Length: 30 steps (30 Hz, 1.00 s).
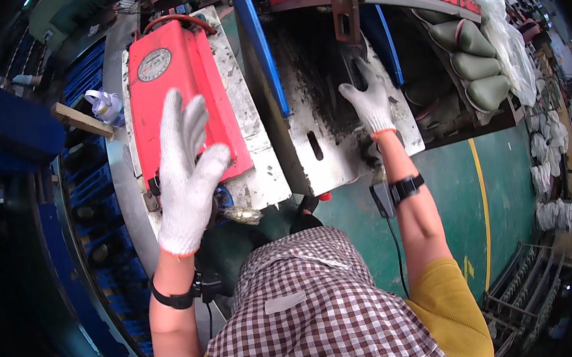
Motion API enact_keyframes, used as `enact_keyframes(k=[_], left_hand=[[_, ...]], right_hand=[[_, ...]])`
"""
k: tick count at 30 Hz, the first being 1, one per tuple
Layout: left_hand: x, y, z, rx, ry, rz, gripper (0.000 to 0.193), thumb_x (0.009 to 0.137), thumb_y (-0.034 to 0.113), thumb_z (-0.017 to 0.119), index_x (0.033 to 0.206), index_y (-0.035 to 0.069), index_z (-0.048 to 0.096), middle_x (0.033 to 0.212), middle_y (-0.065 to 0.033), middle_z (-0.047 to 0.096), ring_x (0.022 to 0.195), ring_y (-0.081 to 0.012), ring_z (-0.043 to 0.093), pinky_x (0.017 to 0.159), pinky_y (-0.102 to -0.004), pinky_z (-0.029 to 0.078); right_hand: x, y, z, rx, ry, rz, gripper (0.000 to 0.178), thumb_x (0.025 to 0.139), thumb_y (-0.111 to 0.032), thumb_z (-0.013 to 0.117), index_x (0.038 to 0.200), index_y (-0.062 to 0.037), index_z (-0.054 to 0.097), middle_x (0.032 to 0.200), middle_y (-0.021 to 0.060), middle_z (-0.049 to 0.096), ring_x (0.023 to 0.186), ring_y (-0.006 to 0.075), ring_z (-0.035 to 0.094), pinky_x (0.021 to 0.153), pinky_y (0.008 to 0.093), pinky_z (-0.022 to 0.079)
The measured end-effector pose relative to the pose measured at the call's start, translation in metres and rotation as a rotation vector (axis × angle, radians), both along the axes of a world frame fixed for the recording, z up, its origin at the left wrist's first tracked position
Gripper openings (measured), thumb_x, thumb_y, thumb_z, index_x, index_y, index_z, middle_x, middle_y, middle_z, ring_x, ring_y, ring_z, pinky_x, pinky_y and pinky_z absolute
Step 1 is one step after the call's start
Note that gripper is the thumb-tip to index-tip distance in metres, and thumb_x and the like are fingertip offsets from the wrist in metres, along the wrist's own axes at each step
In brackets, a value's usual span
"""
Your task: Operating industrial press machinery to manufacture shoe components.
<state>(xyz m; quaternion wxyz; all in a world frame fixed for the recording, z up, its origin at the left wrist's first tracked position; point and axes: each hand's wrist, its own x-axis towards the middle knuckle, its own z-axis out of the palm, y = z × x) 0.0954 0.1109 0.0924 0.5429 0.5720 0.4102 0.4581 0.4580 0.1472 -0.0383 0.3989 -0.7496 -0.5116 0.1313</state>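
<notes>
Both my hands wear white knit gloves with orange cuffs. My left hand (pixel 187 167) is raised in front of the red machine cover (pixel 171 93), its fingers stretched and the thumb apart, holding nothing. It hides part of the cover's near side. My right hand (pixel 369 98) reaches over the blackened white plate (pixel 346 155) of the machine to the right, thumb spread from the fingers. Close to its fingertips is a dark, narrow part (pixel 352 62), below a brown metal bar with a slot (pixel 345 7). Whether the fingertips touch that dark part is hard to make out.
Blue upright bars (pixel 263 50) flank the dark machine. Several grey-green, foot-shaped forms (pixel 478 63) sit on a rack at right beside clear plastic sheeting (pixel 513 33). A white-and-lilac bottle (pixel 105 106) and a wooden bar (pixel 82 121) are at left. A metal rack (pixel 528 293) stands lower right.
</notes>
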Motion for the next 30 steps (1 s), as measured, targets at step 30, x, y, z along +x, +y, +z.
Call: enact_keyframes(k=[30], left_hand=[[0.226, 0.19, 0.129, 0.834, 0.279, -0.443, 0.052, 0.09, 0.029, 0.07, 0.129, -0.001, 0.057, 0.107, -0.0213, 0.069, 0.098, -0.0309, 0.068, 0.087, -0.0397, 0.054]], right_hand=[[0.025, 0.052, -0.028, -0.443, -0.521, 0.058, 0.089, 0.08, -0.057, 0.073, 0.159, -0.0306, 0.042, 0.123, 0.0296, 0.061, 0.117, 0.0447, 0.064, 0.099, 0.0498, 0.054]])
